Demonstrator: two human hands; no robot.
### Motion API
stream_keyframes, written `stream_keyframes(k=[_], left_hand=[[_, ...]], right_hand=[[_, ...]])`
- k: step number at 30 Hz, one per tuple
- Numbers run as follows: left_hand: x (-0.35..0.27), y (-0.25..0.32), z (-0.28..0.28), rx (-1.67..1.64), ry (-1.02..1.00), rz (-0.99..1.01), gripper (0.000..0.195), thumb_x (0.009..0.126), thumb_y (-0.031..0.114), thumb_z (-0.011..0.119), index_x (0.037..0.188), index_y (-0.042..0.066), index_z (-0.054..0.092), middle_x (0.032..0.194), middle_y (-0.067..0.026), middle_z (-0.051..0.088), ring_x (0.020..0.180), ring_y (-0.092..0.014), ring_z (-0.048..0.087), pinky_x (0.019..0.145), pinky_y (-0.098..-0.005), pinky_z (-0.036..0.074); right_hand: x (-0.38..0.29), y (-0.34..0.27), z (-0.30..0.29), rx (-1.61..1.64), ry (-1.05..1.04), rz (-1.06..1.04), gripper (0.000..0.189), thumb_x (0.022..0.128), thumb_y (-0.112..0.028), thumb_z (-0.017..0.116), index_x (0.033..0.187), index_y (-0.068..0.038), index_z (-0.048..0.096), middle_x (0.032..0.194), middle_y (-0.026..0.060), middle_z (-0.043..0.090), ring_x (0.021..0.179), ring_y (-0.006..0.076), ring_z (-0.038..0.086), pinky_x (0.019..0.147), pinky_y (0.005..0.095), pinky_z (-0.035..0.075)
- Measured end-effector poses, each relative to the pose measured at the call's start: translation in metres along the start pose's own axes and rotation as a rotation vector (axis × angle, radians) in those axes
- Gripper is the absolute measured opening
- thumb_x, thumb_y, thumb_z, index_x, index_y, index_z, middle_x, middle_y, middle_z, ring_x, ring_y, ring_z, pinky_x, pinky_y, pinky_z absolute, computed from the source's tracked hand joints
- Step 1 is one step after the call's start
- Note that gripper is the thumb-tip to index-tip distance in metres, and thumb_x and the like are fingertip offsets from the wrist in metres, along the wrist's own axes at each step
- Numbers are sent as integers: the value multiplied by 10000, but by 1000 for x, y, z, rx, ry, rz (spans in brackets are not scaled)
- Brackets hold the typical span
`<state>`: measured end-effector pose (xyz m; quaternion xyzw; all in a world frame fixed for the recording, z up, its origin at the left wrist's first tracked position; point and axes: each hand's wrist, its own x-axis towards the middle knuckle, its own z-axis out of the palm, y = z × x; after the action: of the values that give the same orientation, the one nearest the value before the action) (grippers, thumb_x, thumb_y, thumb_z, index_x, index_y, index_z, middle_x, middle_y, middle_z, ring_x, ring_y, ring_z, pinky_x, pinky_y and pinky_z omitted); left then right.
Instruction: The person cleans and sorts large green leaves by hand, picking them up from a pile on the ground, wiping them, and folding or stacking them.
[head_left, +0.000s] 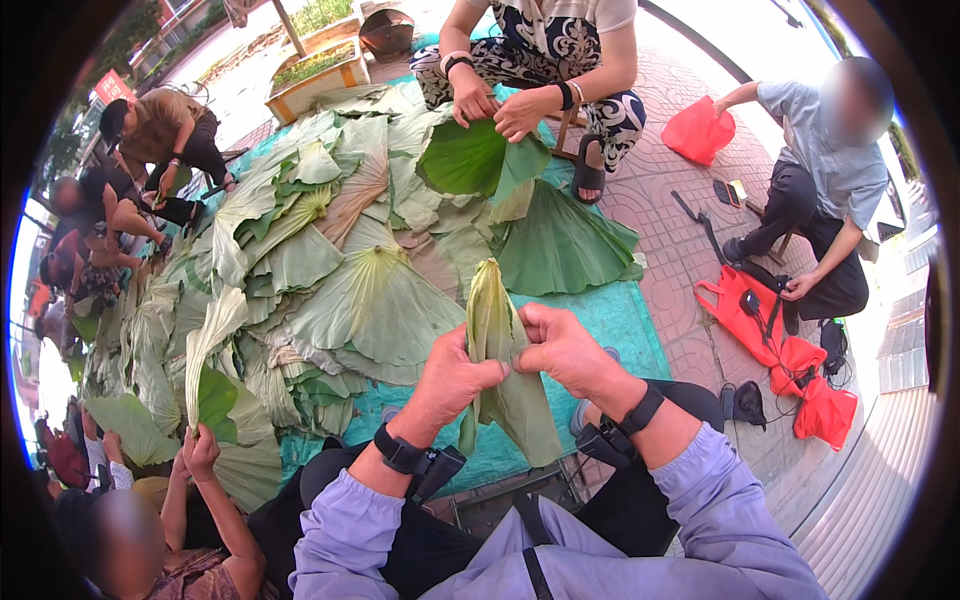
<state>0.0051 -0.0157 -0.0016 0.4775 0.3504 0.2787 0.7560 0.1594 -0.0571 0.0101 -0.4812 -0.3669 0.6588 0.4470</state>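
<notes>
Between my two hands is a folded pale-green lotus leaf, its gathered yellowish end pointing away from me and its wider end hanging toward my lap. My left hand grips the leaf's left side, thumb across the front. On the other side my right hand pinches the leaf's edge, the two thumbs almost meeting. Beyond it, a big spread leaf tops a broad heap of limp lotus leaves. A darker green leaf lies to the right of that heap.
A teal tarp lies under the leaves. Opposite me, a seated person's hands hold a green leaf. At lower left, another person's hands raise a leaf. Red bags and cables lie on the paving at right, beside a seated person.
</notes>
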Motion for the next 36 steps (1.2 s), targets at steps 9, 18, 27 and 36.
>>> stream_keyframes(k=[9, 18, 27, 36], left_hand=[[0, 13, -5, 28, -66, -58, 427, 617, -31, 610, 1031, -7, 507, 906, -44, 574, 807, -120, 549, 734, -270, 454], [0, 11, -8, 62, -50, -66, 415, 612, -20, 615, 1014, -18, 510, 894, -53, 580, 792, -133, 559, 734, -273, 455], [2, 11, -6, 96, -36, -13, 401, 609, -20, 595, 1001, -10, 513, 867, -38, 574, 768, -117, 550, 712, -263, 453], [1, 8, -8, 126, -37, -14, 423, 598, -18, 613, 1008, -18, 506, 886, -51, 578, 781, -128, 558, 728, -271, 453]], right_hand=[[0, -2, -2, -61, 81, 51, 350, 644, 30, 541, 993, 42, 514, 851, 80, 582, 761, 125, 551, 688, 251, 442], [2, 2, -7, -149, 10, 71, 329, 641, 15, 568, 965, 44, 520, 748, 43, 564, 639, 87, 510, 533, 224, 391], [0, 2, -2, -109, 11, 62, 338, 624, 18, 572, 954, 60, 513, 765, 56, 572, 675, 94, 531, 600, 230, 422], [0, 5, -3, -148, 2, 82, 358, 638, 65, 547, 993, 49, 504, 879, 66, 585, 793, 113, 560, 735, 245, 435]])
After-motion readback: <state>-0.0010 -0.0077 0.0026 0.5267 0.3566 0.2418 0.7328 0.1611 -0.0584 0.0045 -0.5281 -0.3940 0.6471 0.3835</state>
